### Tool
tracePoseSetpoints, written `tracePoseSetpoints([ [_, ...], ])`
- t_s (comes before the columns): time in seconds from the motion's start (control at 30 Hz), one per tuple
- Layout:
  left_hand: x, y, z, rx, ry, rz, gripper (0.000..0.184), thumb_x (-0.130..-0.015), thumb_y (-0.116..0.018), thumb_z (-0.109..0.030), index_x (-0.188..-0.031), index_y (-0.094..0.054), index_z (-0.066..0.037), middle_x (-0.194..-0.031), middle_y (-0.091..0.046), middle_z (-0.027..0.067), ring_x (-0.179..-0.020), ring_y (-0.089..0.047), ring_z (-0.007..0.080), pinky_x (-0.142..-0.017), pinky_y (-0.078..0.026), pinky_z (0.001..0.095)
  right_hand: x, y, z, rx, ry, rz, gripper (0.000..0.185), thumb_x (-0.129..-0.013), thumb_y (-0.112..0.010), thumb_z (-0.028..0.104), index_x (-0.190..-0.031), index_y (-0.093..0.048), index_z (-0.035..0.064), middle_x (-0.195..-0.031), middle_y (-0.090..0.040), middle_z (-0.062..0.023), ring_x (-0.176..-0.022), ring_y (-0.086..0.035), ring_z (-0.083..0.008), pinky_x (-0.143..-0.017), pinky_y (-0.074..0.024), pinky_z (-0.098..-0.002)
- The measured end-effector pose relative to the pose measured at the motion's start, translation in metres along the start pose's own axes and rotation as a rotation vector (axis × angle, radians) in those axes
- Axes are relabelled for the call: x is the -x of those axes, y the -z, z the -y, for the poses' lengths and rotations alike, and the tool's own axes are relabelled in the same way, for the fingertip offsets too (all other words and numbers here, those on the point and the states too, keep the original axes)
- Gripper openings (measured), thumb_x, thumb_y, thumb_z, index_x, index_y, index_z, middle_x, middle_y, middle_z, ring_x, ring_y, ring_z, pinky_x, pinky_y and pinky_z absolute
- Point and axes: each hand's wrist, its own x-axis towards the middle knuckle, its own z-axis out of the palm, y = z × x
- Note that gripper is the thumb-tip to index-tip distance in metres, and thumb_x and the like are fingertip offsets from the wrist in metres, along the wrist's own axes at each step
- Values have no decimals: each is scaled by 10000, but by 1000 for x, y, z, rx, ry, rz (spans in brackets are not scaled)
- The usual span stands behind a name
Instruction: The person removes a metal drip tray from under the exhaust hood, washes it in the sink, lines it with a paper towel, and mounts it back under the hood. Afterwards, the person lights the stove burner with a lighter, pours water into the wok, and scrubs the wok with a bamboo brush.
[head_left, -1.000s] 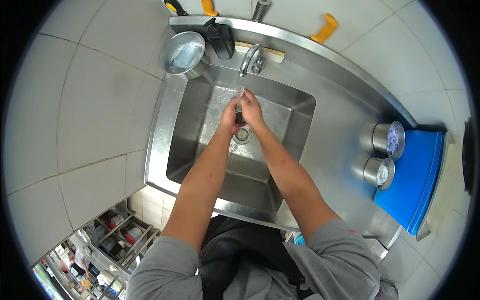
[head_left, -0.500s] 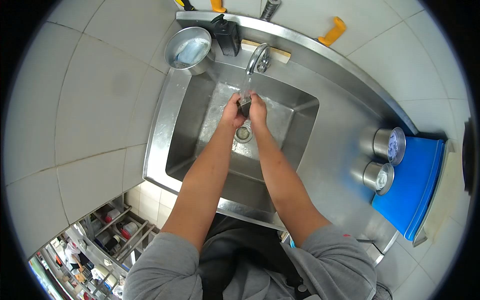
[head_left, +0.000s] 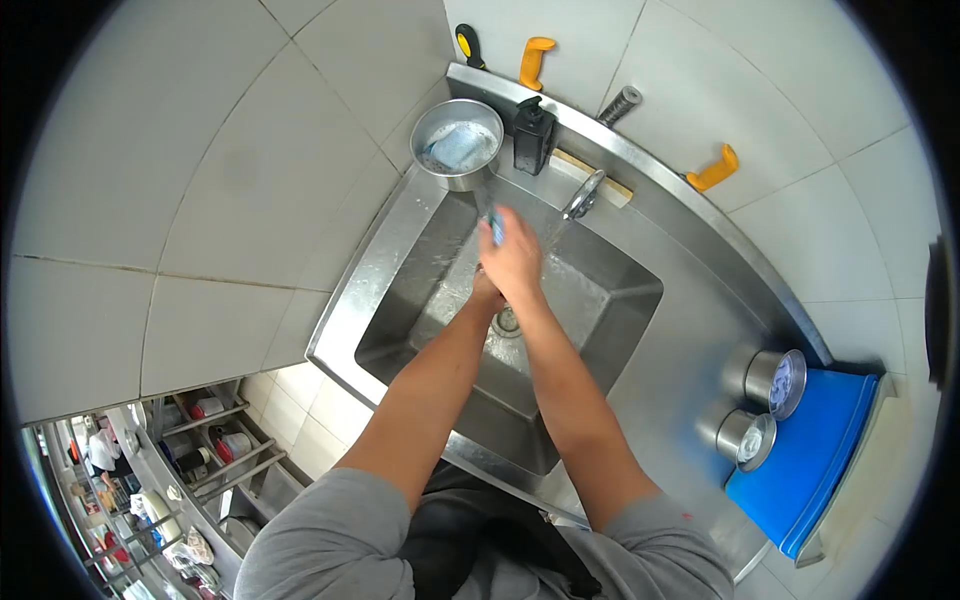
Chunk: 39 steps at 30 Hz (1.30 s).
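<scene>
My right hand (head_left: 515, 258) is closed above the sink, its fingers curled near a small, blurred pale-blue item (head_left: 497, 228) whose kind I cannot make out. Under it, my left hand (head_left: 487, 287) is mostly covered by the right, its fingers hidden. Below both hands lies the steel sink basin (head_left: 590, 300) with its round drain (head_left: 507, 321). Water runs from the curved faucet (head_left: 585, 195), to the right of my hands. Beyond them, at the back left corner, a steel pot (head_left: 478, 182) holds soapy water and a pale-blue cloth or sponge (head_left: 462, 146).
A black pump bottle (head_left: 534, 140) stands behind the sink beside a pale bar-shaped block (head_left: 615, 189). Orange handles (head_left: 714, 168) show along the wall. Two small steel pots (head_left: 775, 384) lie near a blue board (head_left: 800, 480) at right. Tiled wall (head_left: 240, 190) borders the left.
Both hands have left the water stream, and the right now covers the left. The dark object held between them is hidden now; a pale-blue item shows instead. The view has turned.
</scene>
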Motion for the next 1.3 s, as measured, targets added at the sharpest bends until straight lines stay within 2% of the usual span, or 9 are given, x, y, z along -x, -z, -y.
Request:
tracePoseSetpoints([
  [0.2, 27, -28, -3, -72, 191, 275, 328, -962, -616, -259, -1224, -549, -73, -1098, -662, 95, -890, -678, 220, -752, -577, 376, -102, -23, 55, 249, 383, -169, 495, -972, -549, 410, -1339, -561, 79, -1340, -539, -234, -1211, -521, -456, -981, -460, -488],
  [0.27, 26, -42, -11, -139, 244, 278, 329, -970, -603, -290, -1213, -554, -73, -1086, -664, 87, -883, -676, 215, -745, -578, 369, -109, -9, 47, -208, 330, 72, 499, -992, -512, 415, -1372, -550, 94, -1409, -488, -265, -1283, -474, -460, -1037, -428, -469],
  [0.37, 19, -57, -22, -288, 269, 200, 361, -983, -555, -390, -1162, -568, -76, -1017, -668, 68, -850, -662, 199, -710, -575, 375, -73, 46, 21, -158, 33, 430, 408, -991, -513, 359, -1216, -652, 48, -1151, -670, -231, -1107, -615, -421, -967, -481, -443],
  [0.47, 13, -59, -20, -263, 340, 124, 420, -934, -659, -364, -1193, -538, -57, -1056, -655, 90, -885, -658, 213, -696, -558, 422, -39, 24, -83, -91, 66, 290, 343, -987, -528, 285, -1145, -679, 21, -1051, -714, -185, -1016, -672, -374, -904, -512, -427],
  [0.73, 4, -46, 8, -573, -531, -221, 564, -771, -817, -91, -1246, -516, -56, -972, -620, 123, -796, -604, 191, -706, -511, 325, 5, -38, -153, -1159, -567, -172, 286, -990, -524, 165, -1170, -667, -6, -1016, -701, -62, -869, -650, -188, -840, -505, -302],
  [0.87, 23, -45, -16, -957, -709, -122, 323, -732, -727, -68, -1048, -668, -38, -956, -694, 123, -832, -649, 210, -752, -522, 328, 9, -25, -123, -1020, -920, 205, 301, -1003, -489, 259, -1148, -647, 48, -982, -685, -86, -805, -652, -180, -718, -543, -341],
  [1.03, 35, -58, -43, -1281, -122, 302, 638, -879, -631, -338, -1387, -501, 24, -1304, -607, 201, -1205, -570, 270, -1014, -426, 355, 23, -35, -148, -993, -935, 233, 377, -1020, -489, 395, -1137, -599, 54, -1034, -669, -111, -815, -662, -251, -512, -549, -387],
  [1.17, 34, -59, -20, -689, 16, 421, 506, -841, -758, -154, -1285, -558, -18, -1131, -640, 83, -1010, -625, 198, -869, -515, 332, 15, 25, -134, -961, -959, 498, 368, -1003, -522, 361, -946, -660, 25, -720, -666, -100, -516, -665, -285, -404, -478, -326],
  [1.3, 36, -67, -7, -937, 90, 391, 493, -774, -835, -221, -1177, -609, -49, -1045, -665, 54, -905, -633, 181, -716, -508, 302, 18, 4, -170, -1273, -976, 341, 407, -1010, -485, 400, -936, -677, 49, -727, -685, -124, -522, -670, -252, -369, -444, -273],
])
